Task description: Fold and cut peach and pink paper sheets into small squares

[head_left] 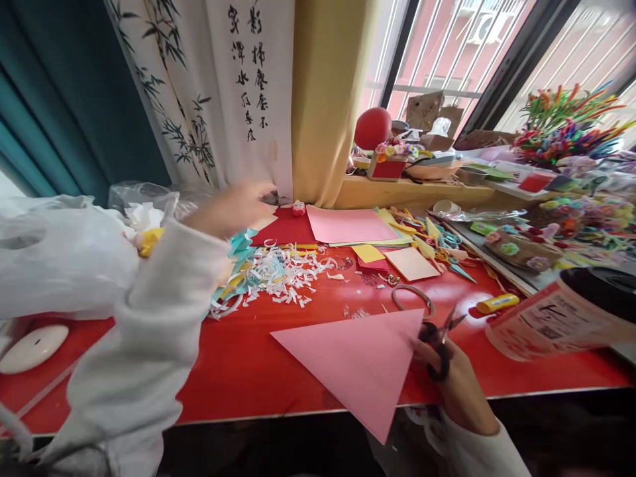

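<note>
My right hand (460, 377) is closed around a pair of dark-handled scissors (437, 348), whose blades stand apart and point up to the right. Its fingers also hold the corner of a pink sheet of paper (348, 364), triangular in outline, which hangs over the front edge of the table. At the back, my left hand (231, 209) is stretched out above the paper scraps and blurred by motion. A small dark thing (271, 197) shows at its fingertips; whether they grip it is unclear. Beneath and beside that hand lies a heap of white paper shreds (278, 271).
Stacked pink paper (350, 225) lies at the back, with yellow and cream squares (412, 263) before it. A lidded paper cup (551, 315) leans at right near a yellow glue stick (497, 303). White plastic bags (64, 258) fill the left side. Crafts crowd the windowsill (358, 189).
</note>
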{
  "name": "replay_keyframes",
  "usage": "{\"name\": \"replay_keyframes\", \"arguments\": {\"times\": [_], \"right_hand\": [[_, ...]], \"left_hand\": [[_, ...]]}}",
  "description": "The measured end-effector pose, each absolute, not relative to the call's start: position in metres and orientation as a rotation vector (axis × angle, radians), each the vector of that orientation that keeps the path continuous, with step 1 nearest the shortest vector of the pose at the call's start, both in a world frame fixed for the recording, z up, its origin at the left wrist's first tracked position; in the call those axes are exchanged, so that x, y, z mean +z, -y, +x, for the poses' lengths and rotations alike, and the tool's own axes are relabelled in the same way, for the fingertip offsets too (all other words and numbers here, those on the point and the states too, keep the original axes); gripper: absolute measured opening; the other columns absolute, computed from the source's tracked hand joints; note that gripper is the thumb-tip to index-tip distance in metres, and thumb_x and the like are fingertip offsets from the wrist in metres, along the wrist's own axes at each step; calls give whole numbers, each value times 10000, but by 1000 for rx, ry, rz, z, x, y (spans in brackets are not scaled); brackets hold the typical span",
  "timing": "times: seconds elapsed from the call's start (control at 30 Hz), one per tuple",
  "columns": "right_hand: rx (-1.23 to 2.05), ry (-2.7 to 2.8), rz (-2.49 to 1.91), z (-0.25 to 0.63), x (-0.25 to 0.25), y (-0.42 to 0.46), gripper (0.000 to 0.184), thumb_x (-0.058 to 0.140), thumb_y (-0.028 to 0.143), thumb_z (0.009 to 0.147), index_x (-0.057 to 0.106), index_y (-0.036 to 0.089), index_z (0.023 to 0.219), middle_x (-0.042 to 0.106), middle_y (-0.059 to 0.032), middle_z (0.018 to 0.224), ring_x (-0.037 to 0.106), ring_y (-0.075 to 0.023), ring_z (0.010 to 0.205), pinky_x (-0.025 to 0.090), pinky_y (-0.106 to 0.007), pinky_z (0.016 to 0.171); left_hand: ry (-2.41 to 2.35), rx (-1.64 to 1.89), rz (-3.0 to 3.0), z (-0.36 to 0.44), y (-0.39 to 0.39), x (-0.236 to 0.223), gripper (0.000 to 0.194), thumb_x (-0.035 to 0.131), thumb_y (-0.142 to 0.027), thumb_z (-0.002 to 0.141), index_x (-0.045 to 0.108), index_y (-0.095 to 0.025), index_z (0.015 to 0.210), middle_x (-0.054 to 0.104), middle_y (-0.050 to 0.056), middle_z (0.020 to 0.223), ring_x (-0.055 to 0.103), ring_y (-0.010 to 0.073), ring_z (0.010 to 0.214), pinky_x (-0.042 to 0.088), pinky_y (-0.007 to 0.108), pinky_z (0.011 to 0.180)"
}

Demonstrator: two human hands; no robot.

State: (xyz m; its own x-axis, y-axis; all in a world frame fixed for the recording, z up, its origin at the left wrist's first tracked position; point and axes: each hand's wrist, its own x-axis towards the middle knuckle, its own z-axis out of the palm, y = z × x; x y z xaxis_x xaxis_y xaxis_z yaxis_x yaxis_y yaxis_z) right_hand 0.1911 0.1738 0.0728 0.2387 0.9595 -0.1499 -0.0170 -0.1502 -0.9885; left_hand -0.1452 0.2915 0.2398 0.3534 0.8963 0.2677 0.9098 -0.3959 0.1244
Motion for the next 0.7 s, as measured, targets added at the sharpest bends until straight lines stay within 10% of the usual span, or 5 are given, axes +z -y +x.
{"name": "replay_keyframes", "arguments": {"times": [0.07, 0.27, 0.47, 0.7], "right_hand": [[1143, 937, -1384, 188, 74, -170, 362, 770, 358, 571, 633, 170, 847, 644, -40, 864, 628, -210, 707, 546, -298, 624], [1130, 903, -1335, 193, 71, -155, 306, 783, 366, 520, 628, 164, 690, 607, -42, 862, 575, -150, 614, 522, -263, 512], [1160, 993, -1329, 191, 77, -149, 388, 803, 344, 517, 631, 168, 818, 573, -16, 849, 552, -127, 595, 511, -264, 530], [876, 1405, -1561, 206, 87, -147, 419, 713, 447, 633, 619, 168, 931, 620, -27, 731, 579, -176, 643, 457, -291, 574]], "left_hand": [[1498, -309, -2810, -104, -251, 211, 406, 601, -290, 794, 540, -216, 1188, 590, 20, 1210, 516, 206, 1135, 368, 348, 993], [1337, 151, -3166, -66, -158, 130, 1033, 746, -443, 584, 187, -199, 1417, 144, 189, 1486, 51, 408, 1351, 78, 671, 1013], [1365, -127, -3229, -96, -146, 119, 519, 451, -342, 877, 334, -195, 1361, 437, 117, 1380, 439, 239, 1238, 348, 394, 1018], [1775, -514, -3073, -124, -140, 102, 537, 376, -67, 755, 461, -223, 1262, 515, 41, 1315, 474, 181, 1199, 379, 319, 1000]]}}
